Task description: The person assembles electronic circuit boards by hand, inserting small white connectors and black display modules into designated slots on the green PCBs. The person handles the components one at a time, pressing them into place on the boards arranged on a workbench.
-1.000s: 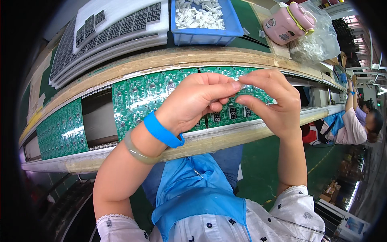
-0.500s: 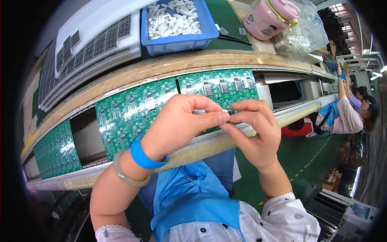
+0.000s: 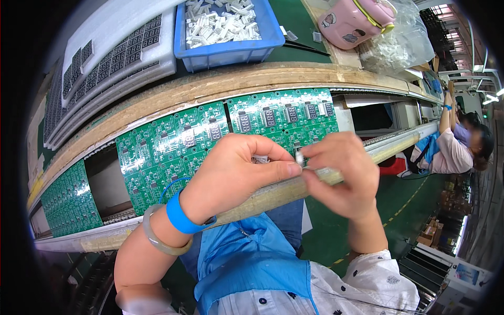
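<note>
Your left hand (image 3: 233,168) is pinched closed, white parts (image 3: 260,158) in its curl; your right hand (image 3: 344,176) is half-curled by a white piece (image 3: 300,157), its grip too blurred to tell. Loose fingertips could drop that piece onto the green circuit board (image 3: 281,123) beyond.

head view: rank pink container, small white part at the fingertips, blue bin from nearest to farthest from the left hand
1. Small white part: at the left hand fingertips
2. Blue bin: ahead, across the rail
3. Pink container: ahead and farther right
</note>
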### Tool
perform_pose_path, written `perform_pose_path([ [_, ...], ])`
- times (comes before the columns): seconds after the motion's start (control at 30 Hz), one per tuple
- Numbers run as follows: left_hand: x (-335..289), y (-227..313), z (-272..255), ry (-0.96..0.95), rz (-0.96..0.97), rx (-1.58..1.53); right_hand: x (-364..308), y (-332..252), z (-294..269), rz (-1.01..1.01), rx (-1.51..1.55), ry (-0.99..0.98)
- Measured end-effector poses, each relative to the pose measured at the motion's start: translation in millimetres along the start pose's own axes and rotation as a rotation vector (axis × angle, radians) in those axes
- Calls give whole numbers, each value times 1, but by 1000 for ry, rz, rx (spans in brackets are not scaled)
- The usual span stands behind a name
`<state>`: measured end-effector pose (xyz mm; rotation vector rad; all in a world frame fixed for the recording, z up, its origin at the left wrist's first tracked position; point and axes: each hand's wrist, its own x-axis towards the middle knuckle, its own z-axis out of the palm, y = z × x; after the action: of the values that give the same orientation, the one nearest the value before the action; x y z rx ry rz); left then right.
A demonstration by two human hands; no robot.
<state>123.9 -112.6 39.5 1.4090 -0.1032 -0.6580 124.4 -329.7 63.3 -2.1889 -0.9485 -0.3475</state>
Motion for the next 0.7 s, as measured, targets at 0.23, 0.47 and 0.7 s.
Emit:
perform_pose_path([
  [0.23, 0, 2, -1, 59, -45, 67, -1, 54, -27, 223, 134, 23],
  [0.47, 0, 5, -3, 67, -64, 46, 1, 70, -17, 285, 246, 3],
  [0.7, -1, 1, -3, 78, -34, 49, 5, 75, -14, 337, 302, 22],
])
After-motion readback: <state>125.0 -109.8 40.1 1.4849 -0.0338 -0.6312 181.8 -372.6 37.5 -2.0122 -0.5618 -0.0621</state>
